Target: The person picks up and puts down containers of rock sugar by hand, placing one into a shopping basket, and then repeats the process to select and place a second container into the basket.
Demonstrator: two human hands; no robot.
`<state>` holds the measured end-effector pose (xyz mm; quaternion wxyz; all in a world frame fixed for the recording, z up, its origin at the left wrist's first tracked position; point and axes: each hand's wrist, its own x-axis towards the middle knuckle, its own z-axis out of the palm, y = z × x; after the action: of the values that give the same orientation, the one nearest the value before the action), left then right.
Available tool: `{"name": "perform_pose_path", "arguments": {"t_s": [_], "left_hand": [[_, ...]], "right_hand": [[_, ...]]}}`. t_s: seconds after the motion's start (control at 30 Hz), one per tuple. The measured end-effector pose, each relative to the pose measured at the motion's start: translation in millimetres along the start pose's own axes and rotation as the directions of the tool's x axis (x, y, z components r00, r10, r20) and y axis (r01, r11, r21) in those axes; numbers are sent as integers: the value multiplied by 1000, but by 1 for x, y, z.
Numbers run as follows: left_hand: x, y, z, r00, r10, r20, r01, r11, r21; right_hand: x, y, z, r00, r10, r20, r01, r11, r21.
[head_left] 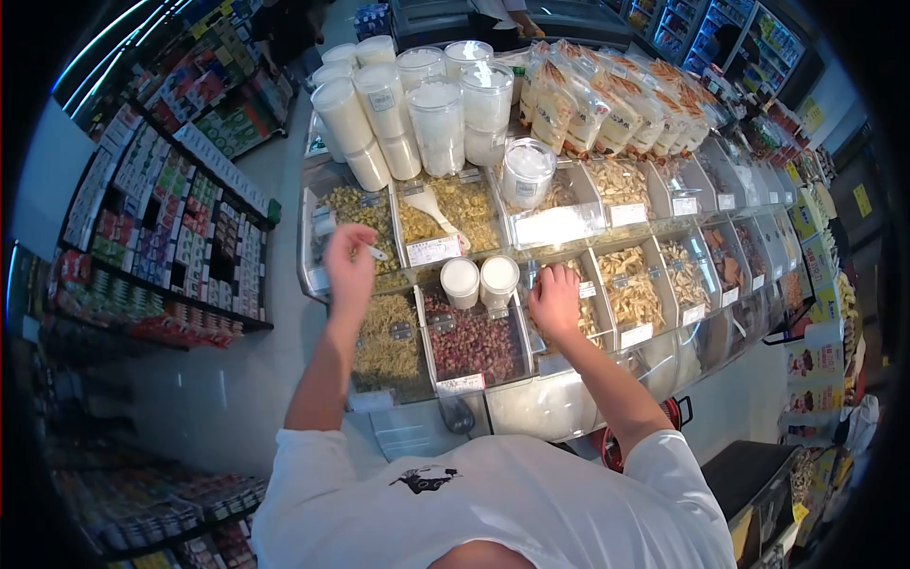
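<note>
My left hand (350, 261) is over the left bin of dried yellowish flowers (353, 211), its fingers loosely bent and apart, near a white scoop handle (378, 253). I cannot see anything held in it. My right hand (555, 299) rests on or just above the clear bin cover, fingers slightly curled, with nothing visible in them. Just left of it, two small white-filled jars (461, 281) stand side by side above the bin of dried rosebuds (469, 341). A single clear jar of white pieces (527, 174) stands farther back.
Several tall stacked jars (384, 119) and a row of plastic bags (616, 104) line the back of the display. Bins of dried slices (630, 284) continue to the right. A white scoop (431, 209) lies in a flower bin. Packed shelves (175, 218) stand across the left aisle.
</note>
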<state>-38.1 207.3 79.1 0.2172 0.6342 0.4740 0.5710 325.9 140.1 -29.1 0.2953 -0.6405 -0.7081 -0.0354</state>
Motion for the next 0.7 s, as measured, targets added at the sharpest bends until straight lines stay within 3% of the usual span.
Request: {"name": "perform_pose_path", "arguments": {"t_s": [0.07,0.13,0.2,0.27,0.4,0.47,0.53,0.6,0.67,0.7], "left_hand": [[-58,33,39,959,-171,224,160,985,68],[-93,28,73,970,-58,236,27,990,136],[-104,41,87,973,-54,226,-39,921,388],[-108,37,99,986,-47,158,-19,919,393],[-113,39,109,991,-52,122,-3,911,412],[-109,35,107,982,-144,118,107,955,276],[-112,38,95,986,-147,83,116,946,302],[-104,38,67,971,-232,-61,230,972,-44],[-72,49,24,971,-129,-202,91,978,-189],[-46,57,0,956,-74,-282,28,986,-163]], "right_hand": [[-1,-1,0,1000,-1,-1,1,1000,-2],[-1,-1,0,1000,2,5,-2,1000,-2],[-1,-2,-2,1000,-4,13,4,1000,0],[0,-4,-4,994,58,93,-57,998,-13],[0,-5,-3,996,52,79,-50,999,-17],[-1,-4,-2,997,47,67,-45,999,-24],[-2,-4,-3,997,43,63,-42,999,-13],[0,-4,-3,998,47,47,-47,999,-6],[0,-3,-4,999,25,38,-25,1000,0],[0,-3,-3,999,20,34,-20,1000,0]]}}
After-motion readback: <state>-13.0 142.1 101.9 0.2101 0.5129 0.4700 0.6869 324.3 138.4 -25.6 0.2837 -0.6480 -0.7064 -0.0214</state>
